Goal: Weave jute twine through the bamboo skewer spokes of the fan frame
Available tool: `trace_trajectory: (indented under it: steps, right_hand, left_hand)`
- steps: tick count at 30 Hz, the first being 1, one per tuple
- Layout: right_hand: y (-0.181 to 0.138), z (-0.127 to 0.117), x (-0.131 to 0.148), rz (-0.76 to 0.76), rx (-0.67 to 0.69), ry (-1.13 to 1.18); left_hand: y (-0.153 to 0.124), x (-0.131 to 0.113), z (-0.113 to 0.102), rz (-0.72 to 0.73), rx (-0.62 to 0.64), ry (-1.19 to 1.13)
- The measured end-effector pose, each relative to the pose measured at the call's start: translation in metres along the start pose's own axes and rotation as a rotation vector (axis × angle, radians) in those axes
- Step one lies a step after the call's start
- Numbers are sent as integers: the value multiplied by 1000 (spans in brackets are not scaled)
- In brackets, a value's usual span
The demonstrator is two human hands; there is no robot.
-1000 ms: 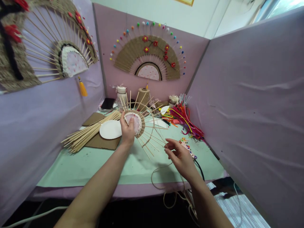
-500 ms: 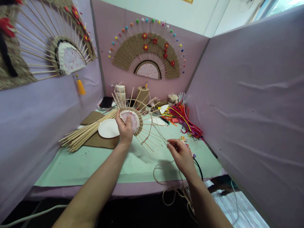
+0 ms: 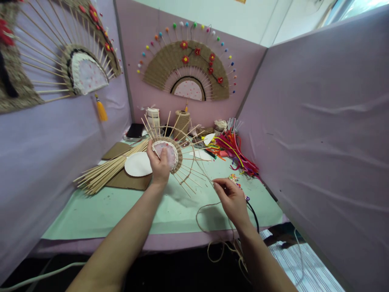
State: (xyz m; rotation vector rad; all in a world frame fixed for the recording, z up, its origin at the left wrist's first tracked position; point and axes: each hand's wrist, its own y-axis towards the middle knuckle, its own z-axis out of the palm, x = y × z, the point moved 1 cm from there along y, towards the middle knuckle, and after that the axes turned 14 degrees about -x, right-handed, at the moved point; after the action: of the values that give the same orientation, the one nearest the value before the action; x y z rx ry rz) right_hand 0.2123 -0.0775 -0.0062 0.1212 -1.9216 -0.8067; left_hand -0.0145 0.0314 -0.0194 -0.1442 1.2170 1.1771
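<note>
My left hand (image 3: 159,164) grips a half-made woven fan (image 3: 179,156) by its pale, patterned half-round centre, the thumb lying on its face. Thin wooden sticks fan out from the woven band around that centre. A loop of twine runs across the sticks farther out. My right hand (image 3: 231,198) pinches the twine (image 3: 207,174) between thumb and fingertips, to the right of the fan. From there the strand leads to the sticks, and its loose end hangs in loops over the table's front edge.
On the left lie a bundle of sticks (image 3: 99,174), a white oval (image 3: 138,164) and brown cardboard (image 3: 129,183). Behind stand a twine spool (image 3: 182,121) and a white jar (image 3: 153,115). Colourful pipe cleaners (image 3: 235,152) lie right. A finished fan (image 3: 188,67) hangs on the back panel.
Both hands keep their holds on the fan and the twine with hardly any movement. The whole view has shifted slightly.
</note>
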Motion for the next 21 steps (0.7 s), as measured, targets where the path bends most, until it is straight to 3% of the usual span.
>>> trace_trajectory:
  steps: [4, 9, 17, 21]
  right_hand:
    - [1, 4, -9, 2, 81, -11]
    - [1, 9, -18, 25, 83, -9]
    - [1, 13, -23, 56, 83, 27]
    - [-5, 30, -18, 34, 159, 40]
  left_hand:
    - [0, 11, 2, -76, -20, -23]
    - [-3, 21, 5, -233, 6, -84]
    - [-11, 10, 11, -453, 18, -106]
    - [-21, 5, 14, -566, -8, -114]
